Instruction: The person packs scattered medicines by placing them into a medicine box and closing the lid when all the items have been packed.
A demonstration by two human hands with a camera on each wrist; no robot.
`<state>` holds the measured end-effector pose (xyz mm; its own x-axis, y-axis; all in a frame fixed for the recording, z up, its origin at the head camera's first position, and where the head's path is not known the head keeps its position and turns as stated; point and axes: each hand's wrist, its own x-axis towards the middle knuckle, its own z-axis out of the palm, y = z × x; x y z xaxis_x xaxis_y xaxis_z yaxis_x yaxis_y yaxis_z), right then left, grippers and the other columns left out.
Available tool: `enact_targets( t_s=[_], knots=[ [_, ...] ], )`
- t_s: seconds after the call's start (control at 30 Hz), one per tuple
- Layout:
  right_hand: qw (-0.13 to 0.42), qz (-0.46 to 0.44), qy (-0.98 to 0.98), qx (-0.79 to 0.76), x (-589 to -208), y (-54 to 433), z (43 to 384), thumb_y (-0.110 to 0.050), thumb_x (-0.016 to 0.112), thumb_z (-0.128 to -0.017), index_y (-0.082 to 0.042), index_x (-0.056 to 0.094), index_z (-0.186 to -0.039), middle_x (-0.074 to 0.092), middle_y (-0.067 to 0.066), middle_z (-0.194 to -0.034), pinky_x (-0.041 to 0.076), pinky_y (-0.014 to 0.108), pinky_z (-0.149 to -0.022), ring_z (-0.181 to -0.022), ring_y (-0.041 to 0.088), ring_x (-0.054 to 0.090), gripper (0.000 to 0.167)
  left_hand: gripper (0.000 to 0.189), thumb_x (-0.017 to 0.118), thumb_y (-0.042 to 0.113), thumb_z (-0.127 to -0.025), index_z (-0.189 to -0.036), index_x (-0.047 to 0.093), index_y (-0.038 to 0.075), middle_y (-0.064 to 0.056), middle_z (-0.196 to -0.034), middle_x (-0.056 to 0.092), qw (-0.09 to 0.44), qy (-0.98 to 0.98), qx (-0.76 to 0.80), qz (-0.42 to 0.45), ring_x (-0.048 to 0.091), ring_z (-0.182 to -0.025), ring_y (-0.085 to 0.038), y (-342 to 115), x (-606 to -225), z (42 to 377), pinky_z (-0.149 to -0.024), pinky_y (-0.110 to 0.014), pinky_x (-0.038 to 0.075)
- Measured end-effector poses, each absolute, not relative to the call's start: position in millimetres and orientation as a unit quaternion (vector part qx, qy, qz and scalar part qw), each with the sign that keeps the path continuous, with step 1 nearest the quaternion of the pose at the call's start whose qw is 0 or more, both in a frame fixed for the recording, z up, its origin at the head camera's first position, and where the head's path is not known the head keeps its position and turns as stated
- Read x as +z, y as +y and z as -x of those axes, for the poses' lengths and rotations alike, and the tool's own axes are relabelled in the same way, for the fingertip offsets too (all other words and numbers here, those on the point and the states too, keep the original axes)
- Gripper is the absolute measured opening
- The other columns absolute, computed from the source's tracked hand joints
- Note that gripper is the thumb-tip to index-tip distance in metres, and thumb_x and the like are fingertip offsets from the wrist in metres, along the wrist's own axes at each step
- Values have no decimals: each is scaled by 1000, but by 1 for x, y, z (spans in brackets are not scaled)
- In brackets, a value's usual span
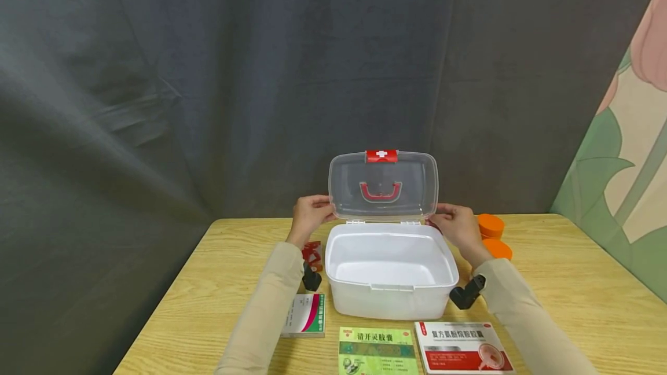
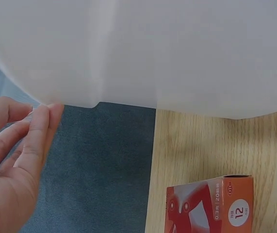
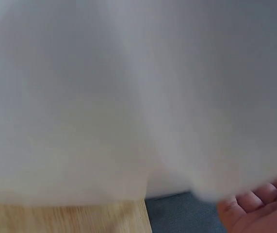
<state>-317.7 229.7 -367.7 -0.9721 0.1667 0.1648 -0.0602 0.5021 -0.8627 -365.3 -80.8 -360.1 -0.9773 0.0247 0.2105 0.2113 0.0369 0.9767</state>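
Note:
A white plastic box [image 1: 392, 300] stands on the table with its clear lid [image 1: 383, 184] raised upright on the rear hinges. A red handle [image 1: 381, 192] and a red latch with a white cross [image 1: 381, 156] are on the lid. My left hand [image 1: 311, 216] pinches the lid's lower left edge with the fingertips. At the lower right corner, my right hand [image 1: 460, 229] holds the lid's other edge. In the left wrist view, the left fingers [image 2: 37, 133] meet the pale plastic rim. The white wall hides most of the right hand [image 3: 262, 206] in the right wrist view.
A red-and-white medicine box [image 1: 461, 347], a green one [image 1: 377, 352] and a white, pink and green one [image 1: 307, 314] lie in front. A red box [image 1: 312, 256] sits left, orange-lidded containers [image 1: 491, 225] right. A dark curtain [image 1: 312, 74] hangs behind the table [image 1: 208, 305].

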Motion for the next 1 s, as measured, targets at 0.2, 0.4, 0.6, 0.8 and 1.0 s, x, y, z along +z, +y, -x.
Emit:
enact_targets(
  t_s=[0.2, 0.4, 0.6, 0.8, 1.0],
  knots=[
    [115, 20, -860, 497, -367, 232, 318, -16, 60, -97, 10, 58, -127, 70, 21, -101, 56, 27, -76, -88, 29, 69, 39, 24, 67, -9, -82, -106, 69, -11, -24, -94, 69, 72, -717, -690, 72, 70, -71, -23, -80, -363, 369, -69, -33, 58],
    [107, 15, -869, 482, -364, 232, 316, -18, 60, -97, 9, 58, -127, 70, 20, -101, 56, 30, -78, -88, 28, 69, 40, 23, 67, -9, -82, -105, 69, -11, -22, -92, 70, 67, -717, -691, 63, 70, -69, -22, -81, -363, 369, -68, -32, 58],
    [113, 3, -875, 470, -363, 232, 315, -15, 61, -96, 10, 60, -124, 71, 19, -97, 56, 30, -76, -87, 29, 69, 37, 23, 67, -9, -83, -106, 68, -12, -24, -95, 69, 63, -717, -692, 61, 70, -69, -22, -81, -363, 371, -67, -31, 58],
    [129, -24, -895, 426, -363, 233, 314, -14, 63, -94, 10, 63, -119, 71, 18, -95, 57, 37, -76, -85, 30, 69, 34, 23, 67, -8, -84, -106, 69, -12, -25, -99, 69, 58, -720, -689, 60, 71, -74, -27, -82, -362, 369, -70, -33, 58],
    [140, -36, -904, 402, -360, 234, 312, -14, 64, -92, 8, 65, -117, 72, 16, -90, 57, 42, -75, -80, 28, 69, 34, 22, 67, -8, -84, -105, 68, -13, -25, -98, 68, 53, -721, -689, 55, 71, -73, -26, -82, -360, 369, -72, -37, 57]
  ],
)
